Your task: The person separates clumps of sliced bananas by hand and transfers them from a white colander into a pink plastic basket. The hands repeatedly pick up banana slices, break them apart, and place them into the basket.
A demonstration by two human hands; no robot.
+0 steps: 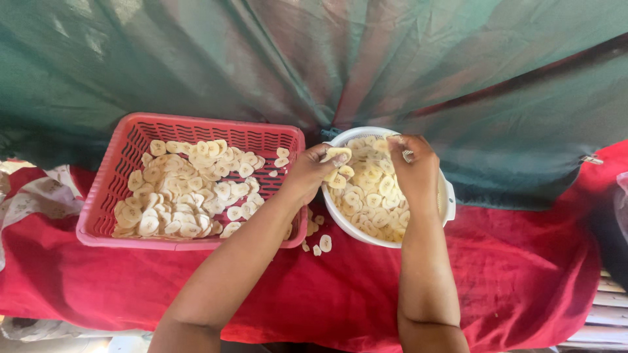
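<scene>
A white round colander (449,200) full of pale banana slices (369,196) stands on a red cloth. My left hand (307,171) is at its left rim, pinching one banana slice (336,155) between thumb and fingers. Over the far side of the colander my right hand (415,163) is closed on some slices. To the left sits a pink plastic basket (108,196) with many banana slices (186,193) spread over its bottom.
The red cloth (510,281) covers the work surface. A few loose slices (319,244) lie on it between basket and colander. A green netting curtain (405,65) hangs right behind both containers. A patterned cloth (39,196) lies at the far left.
</scene>
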